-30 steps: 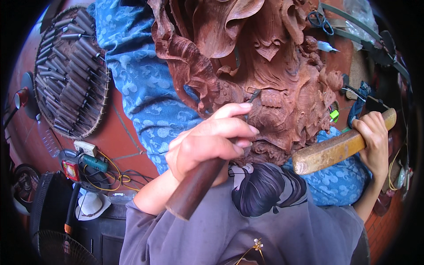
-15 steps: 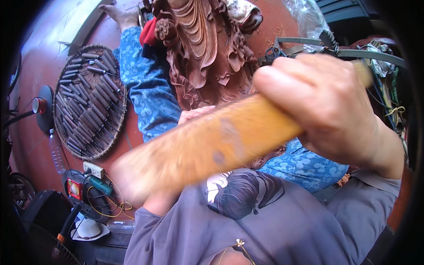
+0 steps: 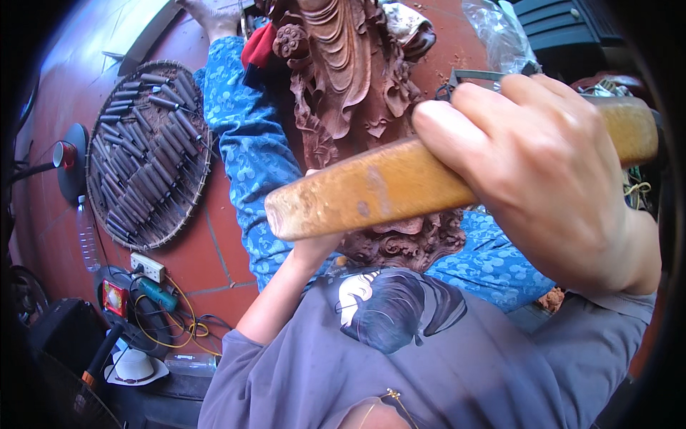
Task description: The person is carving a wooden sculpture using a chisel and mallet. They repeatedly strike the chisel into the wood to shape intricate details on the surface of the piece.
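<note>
My right hand (image 3: 532,154), raised at the right, is closed round a yellowish wooden mallet (image 3: 400,182), a flat, thick bar with a worn pale end pointing left. Behind that bar my left hand (image 3: 318,245) shows only in part, near the lower end of a reddish-brown wood carving (image 3: 332,71). Its fingers are hidden, so what they hold cannot be seen. The carving has draped folds and floral shapes, and lies between my legs in blue patterned trousers (image 3: 250,136). Swirling carved detail shows below the mallet.
A round woven tray (image 3: 207,161) full of dark-handled carving tools lies on the red tiles at left. Nearby are a plastic bottle (image 3: 87,236), a power strip (image 3: 147,267), a green power tool (image 3: 156,293), cables and a white hat (image 3: 134,367). Clear plastic (image 3: 500,36) lies at far right.
The mallet's pale end has swung rightward and farther up, and its motion blur is gone. My left forearm shows more now. The view has shifted slightly.
</note>
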`<state>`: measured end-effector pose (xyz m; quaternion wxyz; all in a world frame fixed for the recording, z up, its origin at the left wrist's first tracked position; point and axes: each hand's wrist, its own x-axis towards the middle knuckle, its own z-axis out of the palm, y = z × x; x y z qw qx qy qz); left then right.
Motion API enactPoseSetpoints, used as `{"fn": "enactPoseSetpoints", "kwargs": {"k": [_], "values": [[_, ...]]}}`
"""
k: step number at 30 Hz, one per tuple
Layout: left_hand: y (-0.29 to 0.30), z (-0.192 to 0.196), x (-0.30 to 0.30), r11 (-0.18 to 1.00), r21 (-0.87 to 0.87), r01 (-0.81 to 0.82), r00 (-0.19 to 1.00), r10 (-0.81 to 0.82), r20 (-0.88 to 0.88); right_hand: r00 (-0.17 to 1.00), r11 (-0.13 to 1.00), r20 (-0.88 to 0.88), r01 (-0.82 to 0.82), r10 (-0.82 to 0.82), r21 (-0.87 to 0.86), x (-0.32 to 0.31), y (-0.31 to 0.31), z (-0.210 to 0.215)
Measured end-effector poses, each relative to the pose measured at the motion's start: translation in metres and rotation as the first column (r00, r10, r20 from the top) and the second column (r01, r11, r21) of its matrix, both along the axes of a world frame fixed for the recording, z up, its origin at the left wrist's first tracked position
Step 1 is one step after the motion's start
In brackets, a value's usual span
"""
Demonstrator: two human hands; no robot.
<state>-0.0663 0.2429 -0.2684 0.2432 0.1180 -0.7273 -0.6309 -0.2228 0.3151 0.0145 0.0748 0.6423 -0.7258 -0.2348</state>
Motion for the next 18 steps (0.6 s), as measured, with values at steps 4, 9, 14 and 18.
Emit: {"fn": "enactPoseSetpoints", "kwargs": {"k": [4, 9, 14, 18], "values": [[-0.015, 0.003, 0.011, 0.928, 0.353, -0.118, 0.985, 0.064, 0.159, 0.978, 0.991, 0.160, 0.126, -0.131, 0.042, -0.018, 0.008, -0.007], [-0.008, -0.002, 0.035, 0.991, -0.085, -0.103, 0.987, 0.112, 0.115, 0.837, 0.959, 0.478, 0.278, -0.267, 0.051, -0.052, 0.027, -0.030], [-0.005, -0.006, 0.029, 0.950, -0.253, 0.183, 0.962, -0.120, 0.245, 0.795, 0.956, 0.554, 0.293, -0.245, 0.002, -0.068, 0.032, -0.051], [-0.007, 0.001, 0.020, 0.942, -0.313, 0.118, 0.988, -0.080, 0.131, 0.758, 0.946, 0.584, 0.317, -0.292, 0.063, -0.075, 0.032, -0.059]]}}
